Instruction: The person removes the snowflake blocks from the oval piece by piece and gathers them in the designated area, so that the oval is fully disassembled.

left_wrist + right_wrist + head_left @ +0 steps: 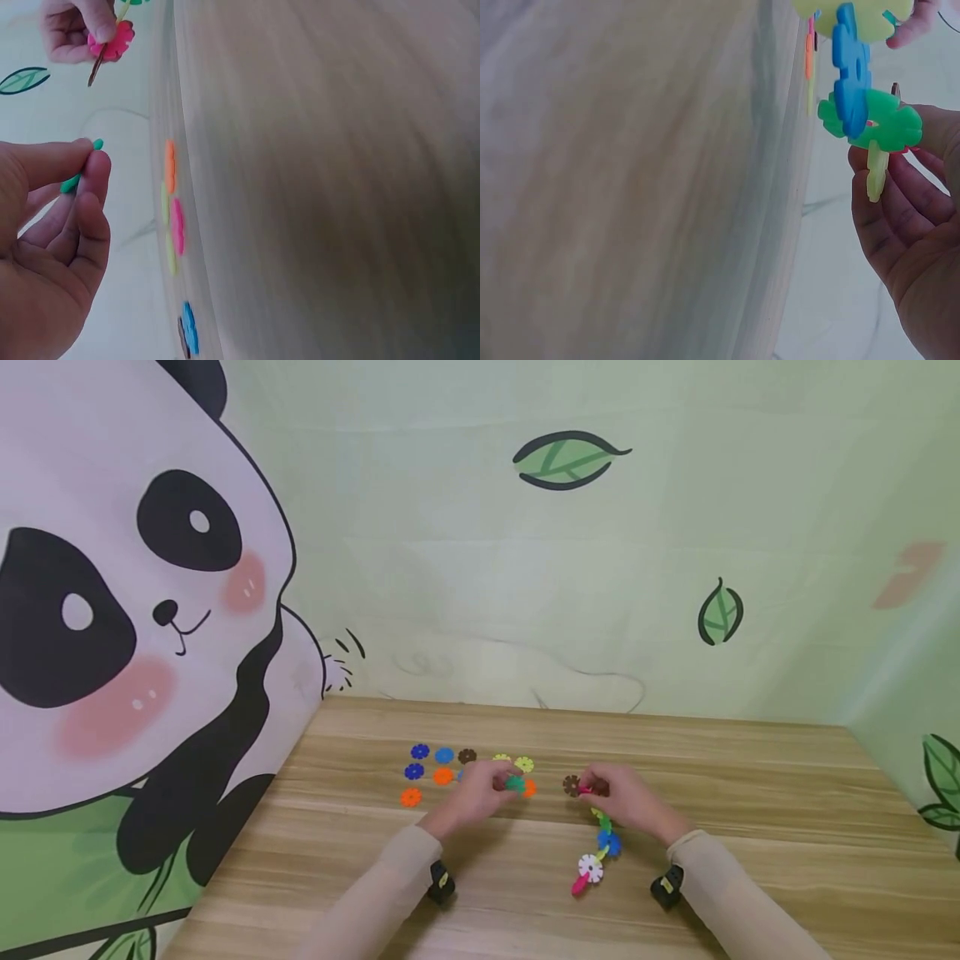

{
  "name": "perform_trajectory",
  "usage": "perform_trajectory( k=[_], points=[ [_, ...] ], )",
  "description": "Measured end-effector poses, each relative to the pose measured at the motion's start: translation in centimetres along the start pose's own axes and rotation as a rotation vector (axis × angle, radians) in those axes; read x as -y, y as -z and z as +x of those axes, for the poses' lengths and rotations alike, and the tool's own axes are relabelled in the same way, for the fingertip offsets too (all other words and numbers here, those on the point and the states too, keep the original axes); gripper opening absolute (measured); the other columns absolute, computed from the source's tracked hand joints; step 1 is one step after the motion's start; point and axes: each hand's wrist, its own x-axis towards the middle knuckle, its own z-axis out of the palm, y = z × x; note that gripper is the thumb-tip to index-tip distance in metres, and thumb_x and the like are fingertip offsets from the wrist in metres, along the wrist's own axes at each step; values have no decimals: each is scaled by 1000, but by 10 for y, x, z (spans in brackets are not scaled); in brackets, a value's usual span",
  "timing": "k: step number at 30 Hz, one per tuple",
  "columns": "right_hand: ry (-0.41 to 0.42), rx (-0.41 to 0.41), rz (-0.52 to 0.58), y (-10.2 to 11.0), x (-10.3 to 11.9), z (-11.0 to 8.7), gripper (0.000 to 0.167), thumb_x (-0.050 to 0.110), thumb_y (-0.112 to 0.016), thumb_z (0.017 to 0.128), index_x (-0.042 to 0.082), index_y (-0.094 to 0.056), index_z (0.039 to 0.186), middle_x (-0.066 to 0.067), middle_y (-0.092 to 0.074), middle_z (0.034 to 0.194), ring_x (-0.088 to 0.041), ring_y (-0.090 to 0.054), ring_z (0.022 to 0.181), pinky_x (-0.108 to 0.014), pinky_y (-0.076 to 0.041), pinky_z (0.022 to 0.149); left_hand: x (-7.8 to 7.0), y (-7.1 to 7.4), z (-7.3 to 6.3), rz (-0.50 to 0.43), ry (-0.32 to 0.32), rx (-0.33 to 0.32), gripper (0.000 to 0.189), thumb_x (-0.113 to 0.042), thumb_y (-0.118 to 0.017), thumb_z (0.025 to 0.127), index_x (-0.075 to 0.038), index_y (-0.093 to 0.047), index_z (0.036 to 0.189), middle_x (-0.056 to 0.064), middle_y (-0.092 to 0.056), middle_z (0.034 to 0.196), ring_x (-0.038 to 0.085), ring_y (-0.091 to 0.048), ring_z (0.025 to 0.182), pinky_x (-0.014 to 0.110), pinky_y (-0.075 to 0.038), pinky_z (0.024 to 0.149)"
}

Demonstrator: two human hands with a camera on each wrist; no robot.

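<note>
Between thumb and fingertips, my left hand [477,792] pinches a green flower-shaped plastic disc [515,783], seen nearly edge-on in the left wrist view. To its right, my right hand [628,795] grips a pink disc [120,41] near the upper end of a chain of interlocked discs. A brown disc [572,786] is slotted into that end. Below the right hand the chain runs through yellow, green and blue [609,842] discs to a white disc [591,868] and a pink one [581,884]. The right fingers partly hide the upper links.
Loose discs lie on the wooden table [300,877] around and beyond the left hand: dark blue [420,751], orange [411,797], brown [467,756] and yellow-green [524,764] among several. Behind the table rises a pale green wall covering [450,527] with a printed panda.
</note>
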Motion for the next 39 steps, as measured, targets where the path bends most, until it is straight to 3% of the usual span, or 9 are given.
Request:
perform_trajectory(
  k=[15,20,25,32,39],
  points=[
    [-4,0,4,1,2,0,9,8,-69,86,14,-62,88,6,-62,84,-10,-55,74,-25,-49,64,32,33,-26,-4,29,55,42,0,-75,78,2,-63,118,5,-62,88,17,-60,81,26,-52,70],
    [-4,-7,9,1,2,-1,11,7,-70,85,14,-62,88,5,-63,84,-10,-56,75,-25,-49,65,40,41,-35,75,40,93,43,1,-76,75,7,-61,116,11,-64,95,21,-62,84,28,-53,74],
    [-12,8,3,1,4,0,10,7,-70,85,15,-63,89,6,-63,84,-10,-57,76,-25,-50,66,47,44,-40,169,65,106,41,-6,-79,73,1,-65,111,5,-65,91,17,-60,83,30,-51,75],
    [4,12,0,2,6,-1,9,8,-69,86,14,-63,89,5,-64,85,-10,-57,76,-26,-50,66,51,47,-44,217,97,79,37,-8,-80,73,-2,-67,108,4,-65,92,18,-59,85,35,-51,78],
    [14,14,-7,2,5,-2,10,7,-69,86,14,-62,88,5,-63,85,-10,-57,76,-25,-50,66,58,50,-44,317,72,33,33,-14,-81,72,-2,-69,100,2,-63,89,17,-56,85,36,-48,80]
  ],
)
